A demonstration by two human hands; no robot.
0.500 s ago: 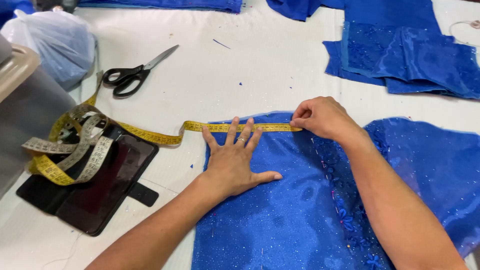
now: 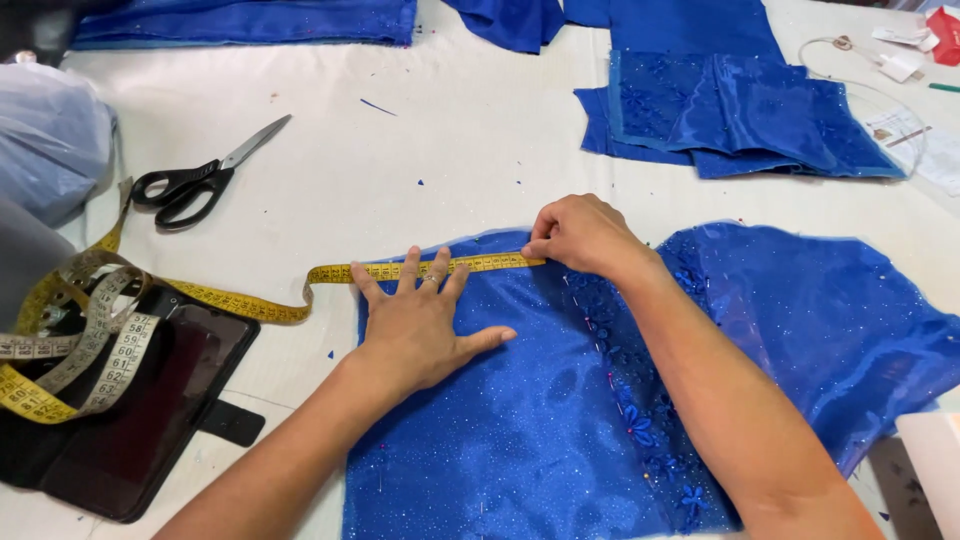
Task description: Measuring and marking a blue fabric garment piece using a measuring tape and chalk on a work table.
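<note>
The blue glittery fabric [image 2: 520, 420] lies flat on the white table [image 2: 430, 140], and everything else is placed from it. The left hand [image 2: 420, 325] rests open on it, fingers spread, palm down, near its upper edge. The right hand [image 2: 580, 235] pinches the yellow tape measure [image 2: 440, 268] against that edge; the tape trails left off the cloth onto a black phone case [image 2: 130, 420]. Black-handled scissors [image 2: 200, 180] lie up-left of the fabric, and 1 stack of folded blue pieces [image 2: 730, 120] lies beyond it

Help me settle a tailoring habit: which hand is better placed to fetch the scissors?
Probably the left hand. It lies flat on the blue fabric, nearer the scissors at the table's left; the right hand pinches the yellow tape measure end at the fabric's edge.
</note>
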